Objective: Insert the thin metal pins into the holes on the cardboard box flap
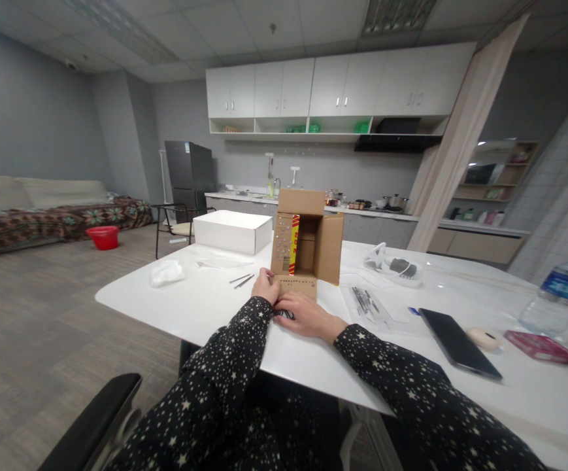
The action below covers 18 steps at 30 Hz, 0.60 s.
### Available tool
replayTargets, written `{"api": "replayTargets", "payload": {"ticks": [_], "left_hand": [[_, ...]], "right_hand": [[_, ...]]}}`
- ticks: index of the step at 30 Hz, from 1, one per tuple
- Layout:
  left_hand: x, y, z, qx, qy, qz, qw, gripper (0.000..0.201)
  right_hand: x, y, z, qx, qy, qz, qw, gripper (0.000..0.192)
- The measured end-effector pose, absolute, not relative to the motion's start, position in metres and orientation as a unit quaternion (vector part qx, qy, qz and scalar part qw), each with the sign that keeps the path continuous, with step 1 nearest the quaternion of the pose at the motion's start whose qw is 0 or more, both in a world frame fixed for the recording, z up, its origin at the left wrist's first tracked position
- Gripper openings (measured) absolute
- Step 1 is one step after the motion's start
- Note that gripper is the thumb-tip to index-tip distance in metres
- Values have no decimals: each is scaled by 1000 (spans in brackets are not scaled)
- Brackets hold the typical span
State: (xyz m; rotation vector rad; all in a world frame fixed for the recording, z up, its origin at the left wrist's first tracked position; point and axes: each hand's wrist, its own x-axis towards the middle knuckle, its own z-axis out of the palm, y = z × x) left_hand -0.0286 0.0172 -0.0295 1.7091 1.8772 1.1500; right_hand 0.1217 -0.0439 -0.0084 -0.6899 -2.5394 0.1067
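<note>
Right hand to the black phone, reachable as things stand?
Likely yes: the black phone lies flat and uncovered on the table, with no tall thing between it and the right hand.

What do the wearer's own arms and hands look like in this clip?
Both arms are in long black sleeves, left sleeve and right sleeve, scattered with pale stars and small dots, reaching the wrists. The left hand and right hand wear no gloves. Details as fine as a thin ring are too small to tell.
</note>
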Motion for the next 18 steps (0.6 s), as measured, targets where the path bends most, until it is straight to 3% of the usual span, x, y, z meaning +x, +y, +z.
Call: {"api": "replayTargets", "payload": {"ticks": [18], "left_hand": [[-26, 14, -26, 596, 660, 416, 193, 18]], "right_hand": [[120, -45, -8, -307, -919, -1, 247, 24]]}}
